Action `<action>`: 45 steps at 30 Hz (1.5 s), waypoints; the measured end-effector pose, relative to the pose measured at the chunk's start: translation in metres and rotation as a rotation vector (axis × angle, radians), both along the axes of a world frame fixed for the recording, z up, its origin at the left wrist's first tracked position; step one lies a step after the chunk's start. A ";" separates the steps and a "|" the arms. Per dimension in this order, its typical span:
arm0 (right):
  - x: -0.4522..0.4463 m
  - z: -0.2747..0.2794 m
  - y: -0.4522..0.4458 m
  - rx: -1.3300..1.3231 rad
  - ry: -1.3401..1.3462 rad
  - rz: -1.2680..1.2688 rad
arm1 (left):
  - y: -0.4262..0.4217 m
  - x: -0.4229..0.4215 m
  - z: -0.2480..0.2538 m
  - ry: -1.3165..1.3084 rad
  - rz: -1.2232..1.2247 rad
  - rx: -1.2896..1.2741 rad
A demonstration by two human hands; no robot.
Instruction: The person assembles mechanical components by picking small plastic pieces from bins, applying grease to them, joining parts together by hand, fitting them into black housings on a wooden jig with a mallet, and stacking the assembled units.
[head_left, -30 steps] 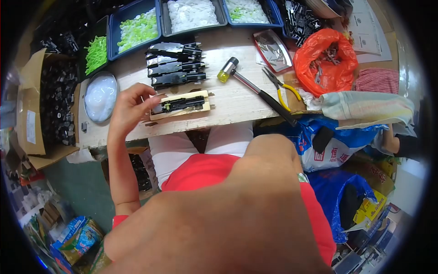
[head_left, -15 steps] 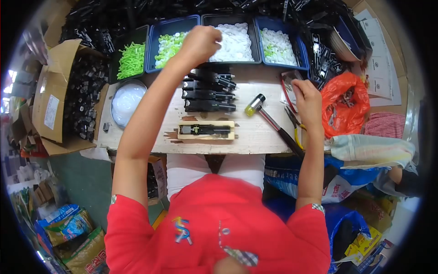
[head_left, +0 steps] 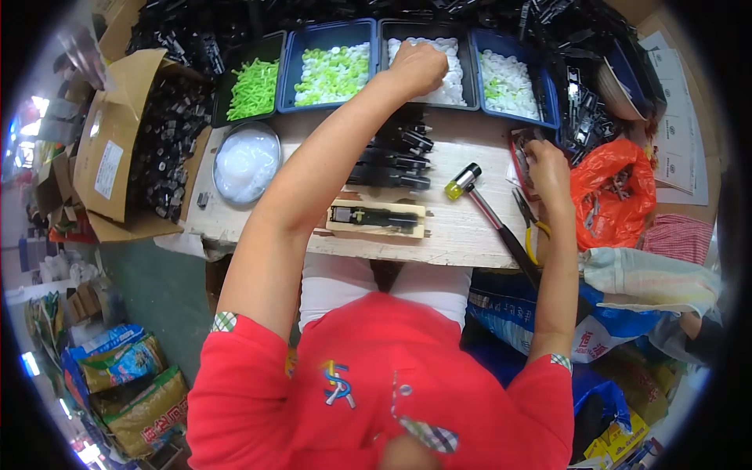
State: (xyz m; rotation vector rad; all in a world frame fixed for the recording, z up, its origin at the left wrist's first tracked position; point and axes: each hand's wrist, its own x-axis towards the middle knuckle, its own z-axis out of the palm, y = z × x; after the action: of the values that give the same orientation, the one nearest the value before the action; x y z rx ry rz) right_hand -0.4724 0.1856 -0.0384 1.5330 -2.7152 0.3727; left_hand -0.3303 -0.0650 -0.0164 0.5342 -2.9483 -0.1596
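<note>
My left hand [head_left: 423, 69] reaches over the black bin of white round plastic pieces [head_left: 453, 88], its fingers curled down among them; what they grip is hidden. At the small red-edged tray [head_left: 517, 149], my right hand [head_left: 546, 168] has its fingertips pinched together, and anything between them is too small to make out. Under my left forearm, several black parts [head_left: 392, 164] lie in a stack. Nearer me sits a pale wooden fixture [head_left: 419, 229] with a black metal-and-plastic assembly [head_left: 374, 217] in it.
A hammer [head_left: 493, 215] and yellow-handled pliers [head_left: 533, 233] lie near my right forearm. Bins of green sticks [head_left: 254, 88] and green-and-white pieces [head_left: 333, 74] stand at the back. A round dish [head_left: 247, 163], a cardboard box [head_left: 117, 149] and a red plastic bag [head_left: 615, 196] flank the work area.
My left hand has moved right and down, from the edge between two bins into the white pieces. My right hand stays by the small tray. The view has shifted slightly.
</note>
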 end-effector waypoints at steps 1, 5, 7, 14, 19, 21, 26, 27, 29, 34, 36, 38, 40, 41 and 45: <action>-0.002 0.001 0.003 -0.028 -0.049 0.031 | 0.000 0.001 0.001 -0.004 0.009 0.002; -0.002 0.001 0.013 -0.113 -0.108 0.056 | -0.006 0.006 -0.005 0.245 0.001 0.001; -0.004 -0.001 0.019 -0.145 -0.108 0.077 | -0.009 0.006 -0.008 0.487 0.024 0.137; 0.019 0.009 0.023 -0.551 -0.619 -0.056 | 0.064 0.102 0.041 0.769 0.173 1.266; 0.102 0.041 0.006 -0.582 -1.209 0.180 | 0.124 0.165 0.017 0.785 0.164 1.651; 0.130 0.047 -0.002 -0.511 -1.342 0.310 | 0.135 0.180 0.007 0.778 0.134 1.701; 0.173 0.050 -0.018 -0.476 -1.472 0.389 | 0.149 0.202 0.003 0.776 0.195 1.810; 0.176 0.050 -0.019 -0.446 -1.483 0.391 | 0.150 0.205 0.002 0.763 0.196 1.827; 0.182 0.049 -0.021 -0.412 -1.490 0.393 | 0.151 0.208 0.002 0.774 0.191 1.818; 0.188 0.045 -0.023 -0.413 -1.387 0.470 | 0.150 0.213 0.003 0.810 0.161 1.775; 0.190 0.048 -0.024 -0.378 -1.258 0.480 | 0.150 0.215 0.000 0.791 0.175 1.772; 0.191 0.051 -0.025 -0.343 -1.130 0.486 | 0.148 0.219 -0.003 0.778 0.189 1.768; 0.192 0.055 -0.029 -0.353 -0.850 0.615 | 0.146 0.223 -0.005 0.762 0.207 1.764; 0.191 0.057 -0.030 -0.352 -0.852 0.616 | 0.145 0.225 -0.006 0.734 0.189 1.753; 0.188 0.061 -0.038 -0.251 -0.640 0.836 | 0.142 0.229 0.000 0.598 0.181 1.717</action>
State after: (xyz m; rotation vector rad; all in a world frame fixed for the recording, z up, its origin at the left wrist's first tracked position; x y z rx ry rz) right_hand -0.2843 0.1477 0.0228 2.7392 -2.0104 1.3344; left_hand -0.1013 0.0770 -0.0168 0.6368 -1.4986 -2.2802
